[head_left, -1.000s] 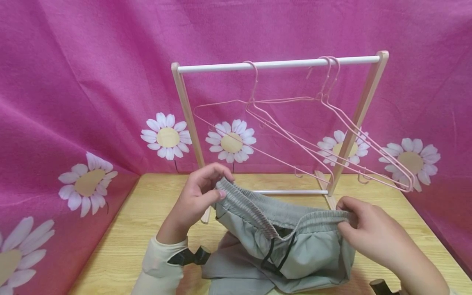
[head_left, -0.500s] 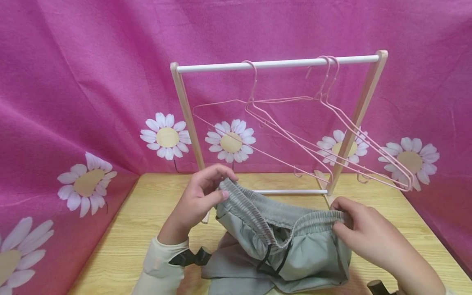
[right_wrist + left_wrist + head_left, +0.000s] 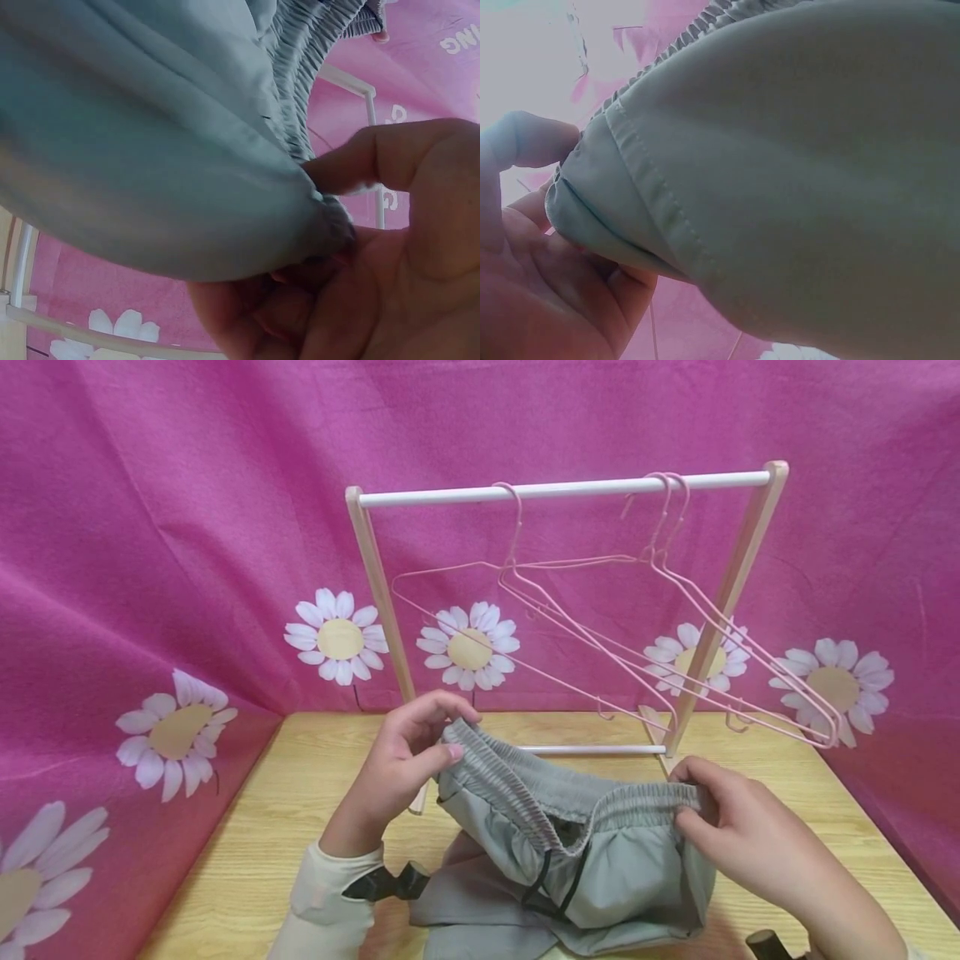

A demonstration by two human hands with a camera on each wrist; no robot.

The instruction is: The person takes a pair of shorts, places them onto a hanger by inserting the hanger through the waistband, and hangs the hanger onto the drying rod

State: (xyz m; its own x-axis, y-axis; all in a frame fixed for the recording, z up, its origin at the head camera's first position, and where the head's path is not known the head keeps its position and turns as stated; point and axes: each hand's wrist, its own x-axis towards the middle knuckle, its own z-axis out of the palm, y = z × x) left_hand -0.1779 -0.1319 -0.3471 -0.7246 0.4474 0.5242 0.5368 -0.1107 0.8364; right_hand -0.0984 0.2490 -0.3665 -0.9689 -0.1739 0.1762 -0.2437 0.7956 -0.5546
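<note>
A pair of grey-green pants [image 3: 630,868] with a gathered elastic waistband and a black drawstring is held up by both hands, its lower part folded on the table. My left hand [image 3: 397,768] pinches the waistband's left end between thumb and fingers; the left wrist view shows the side seam of the pants [image 3: 780,165] beside that hand [image 3: 562,270]. At the opposite end of the waistband, my right hand [image 3: 757,835] grips the elastic with its thumb in front. In the right wrist view the fingers of the right hand [image 3: 360,262] curl behind the cloth.
Behind the pants stands a small rack with a white rail [image 3: 570,490] and wooden posts. Several pink wire hangers [image 3: 585,627] hang from it, some reaching forward to the right. A pink cloth with daisies [image 3: 187,527] surrounds the wood-grain table [image 3: 255,827].
My right hand has shifted slightly left, bringing the waistband's ends a little closer together. The left hand stays nearly in place, and both keep their hold.
</note>
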